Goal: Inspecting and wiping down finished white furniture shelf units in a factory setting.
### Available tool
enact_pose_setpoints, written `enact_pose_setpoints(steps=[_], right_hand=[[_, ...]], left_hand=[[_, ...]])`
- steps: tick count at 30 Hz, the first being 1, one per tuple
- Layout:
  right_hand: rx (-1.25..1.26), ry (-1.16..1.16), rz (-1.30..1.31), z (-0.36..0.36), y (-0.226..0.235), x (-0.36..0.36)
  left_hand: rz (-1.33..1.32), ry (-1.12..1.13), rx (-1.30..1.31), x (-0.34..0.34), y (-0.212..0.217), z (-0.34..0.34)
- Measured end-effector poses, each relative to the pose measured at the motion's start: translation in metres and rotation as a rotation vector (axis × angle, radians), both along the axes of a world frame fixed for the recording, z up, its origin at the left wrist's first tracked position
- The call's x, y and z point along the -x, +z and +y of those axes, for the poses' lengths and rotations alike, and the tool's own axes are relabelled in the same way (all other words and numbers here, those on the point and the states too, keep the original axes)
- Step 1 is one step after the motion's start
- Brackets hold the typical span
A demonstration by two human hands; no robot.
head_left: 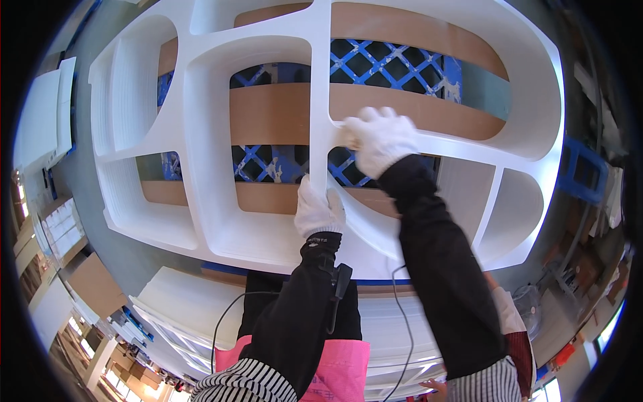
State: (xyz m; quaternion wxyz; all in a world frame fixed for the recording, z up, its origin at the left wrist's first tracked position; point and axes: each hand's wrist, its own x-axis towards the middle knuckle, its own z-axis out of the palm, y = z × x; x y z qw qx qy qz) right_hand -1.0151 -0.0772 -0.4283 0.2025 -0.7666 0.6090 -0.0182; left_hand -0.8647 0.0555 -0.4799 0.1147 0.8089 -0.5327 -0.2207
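Two gloved hands work at one white frame (365,264), which lies on a blue lattice base (452,70) crossed by brown strips (269,110); at least seven openings (144,80) show in the frame; the left hand (320,209) is closed round the frame's upright bar (319,80) near the middle of the near edge, thumb on one side, fingers on the other; the right hand (383,137), farther from that edge, is at the joint of this bar and the right crossbar (462,147), fingers curled; whether they grip anything, I cannot tell. The centre opening (207,134) shows two strips with lattice between; the opening at the far right corner (532,100) also shows two, with lattice and one pale green patch (485,97) between; beyond the right edge stands one blue crate-like thing (581,171).
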Motion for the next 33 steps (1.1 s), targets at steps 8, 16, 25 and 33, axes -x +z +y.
enact_pose_setpoints(steps=[8, 16, 25, 33], right_hand=[[-0.296, -0.318, 0.649, 0.022, 0.017, 0.133], [-0.248, -0.387, 0.122, -0.02, 0.004, -0.079], [-0.175, -0.308, 0.505, 0.043, 0.012, 0.15], [0.087, -0.922, 0.533, 0.116, -0.027, 0.221]], left_hand=[[0.017, 0.005, -0.016, -0.003, 0.003, -0.003], [0.294, 0.068, -0.252, -0.01, -0.009, -0.013], [-0.153, 0.05, -0.143, -0.003, -0.001, 0.001], [-0.16, 0.07, -0.194, 0.009, 0.009, -0.002]])
